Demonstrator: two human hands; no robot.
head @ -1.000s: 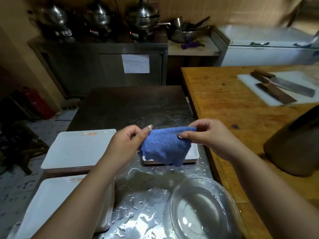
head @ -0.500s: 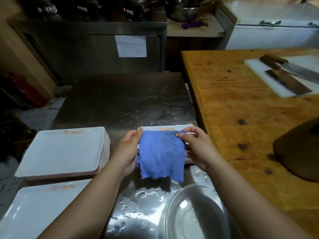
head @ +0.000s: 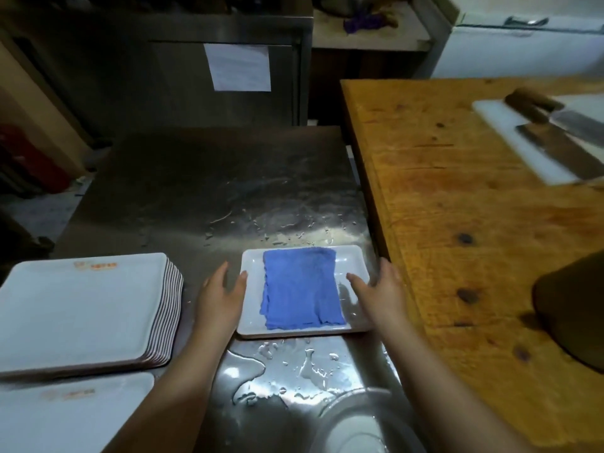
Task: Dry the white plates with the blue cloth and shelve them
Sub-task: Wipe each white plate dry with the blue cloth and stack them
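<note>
Both forearms reach forward from the bottom edge, bare, roughly parallel. Left hand (head: 219, 297) lies low, fingers straight and slightly spread, thumb angled inward (palm down, holding nothing). Right hand (head: 379, 294) mirrors it: fingers extended forward, thumb pointing inward, nothing gripped. Hands well apart, wrists level with each other.

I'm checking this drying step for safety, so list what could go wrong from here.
1. The steel counter is wet around the white plate; it could slide or slip as the left hand and right hand lift it by its edges.
2. The blue cloth lies loose on the plate and may slide off if tilted.
3. The plate stack sits close to the left elbow's path.
</note>
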